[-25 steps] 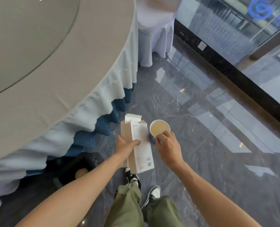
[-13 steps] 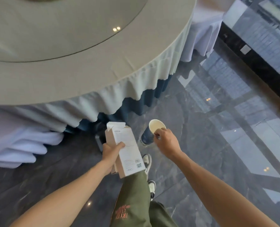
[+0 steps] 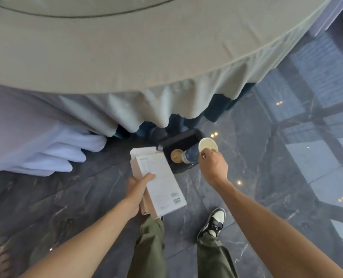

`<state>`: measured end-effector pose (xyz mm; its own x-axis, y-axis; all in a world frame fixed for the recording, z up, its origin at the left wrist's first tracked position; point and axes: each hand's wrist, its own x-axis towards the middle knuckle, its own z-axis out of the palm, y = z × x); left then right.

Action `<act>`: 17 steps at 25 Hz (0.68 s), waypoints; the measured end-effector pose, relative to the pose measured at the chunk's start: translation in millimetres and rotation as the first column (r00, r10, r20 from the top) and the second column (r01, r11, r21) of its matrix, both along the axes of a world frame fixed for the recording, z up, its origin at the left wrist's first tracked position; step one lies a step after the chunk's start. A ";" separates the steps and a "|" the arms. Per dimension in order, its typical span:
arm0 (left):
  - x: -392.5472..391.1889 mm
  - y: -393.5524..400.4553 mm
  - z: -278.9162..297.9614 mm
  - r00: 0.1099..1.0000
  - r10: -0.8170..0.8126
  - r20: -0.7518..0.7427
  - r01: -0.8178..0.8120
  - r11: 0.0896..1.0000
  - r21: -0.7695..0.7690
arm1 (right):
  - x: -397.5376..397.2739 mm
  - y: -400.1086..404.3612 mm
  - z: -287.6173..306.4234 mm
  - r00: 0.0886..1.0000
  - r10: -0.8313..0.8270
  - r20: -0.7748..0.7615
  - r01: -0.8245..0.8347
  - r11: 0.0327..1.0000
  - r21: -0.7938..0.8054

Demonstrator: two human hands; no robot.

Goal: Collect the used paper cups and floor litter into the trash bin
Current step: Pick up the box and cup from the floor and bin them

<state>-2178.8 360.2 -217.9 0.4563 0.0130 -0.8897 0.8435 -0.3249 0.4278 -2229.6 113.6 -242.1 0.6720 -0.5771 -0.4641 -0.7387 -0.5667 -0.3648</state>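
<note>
A banquet or function hall is indicated by a large round table (image 3: 166, 47) draped in a pleated skirted cloth (image 3: 160, 109), a fabric-covered chair (image 3: 36, 137), and polished dark marble flooring (image 3: 277, 187).

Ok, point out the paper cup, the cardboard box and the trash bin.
paper cup (image 3: 190, 154): head view, on its dark blue side wall.
cardboard box (image 3: 160, 183): head view, on its white printed face.
trash bin (image 3: 183, 138): head view, on its black rim beside the table skirt.
</note>
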 end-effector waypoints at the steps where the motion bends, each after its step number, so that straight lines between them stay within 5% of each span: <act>1: 11.9 4.1 -9.4 1.000 -0.008 -0.008 0.008 1.000 -0.011 | 8.4 7.6 -13.9 1.000 -0.010 -0.006 0.010 1.000 -0.019; 5: 50.4 10.0 -48.1 0.996 -0.086 -0.015 0.085 0.994 -0.063 | 33.4 30.2 -74.7 0.999 -0.013 -0.033 0.011 0.999 -0.044; 9: 70.4 15.1 -71.0 0.994 -0.112 -0.003 0.111 0.990 -0.082 | 34.6 53.4 -107.1 0.991 0.048 -0.129 -0.022 0.981 0.195; 11: 69.1 11.3 -73.7 0.991 -0.135 -0.004 0.134 0.987 -0.089 | 23.1 55.6 -102.8 0.988 -0.082 -0.133 0.124 0.928 0.352; 13: 65.3 -1.6 -74.1 0.988 -0.154 -0.015 0.153 0.985 -0.086 | 10.9 51.3 -82.9 0.900 -0.376 -0.222 0.426 0.648 0.631; 15: 59.6 -19.8 -75.4 0.987 -0.157 -0.028 0.154 0.985 -0.077 | -3.4 43.8 -57.2 0.864 -0.364 -0.347 0.470 0.339 0.815; 17: 53.5 -40.1 -75.6 0.990 -0.133 -0.052 0.131 0.990 -0.044 | -16.7 38.1 -36.6 0.889 -0.300 -0.346 0.424 0.254 0.869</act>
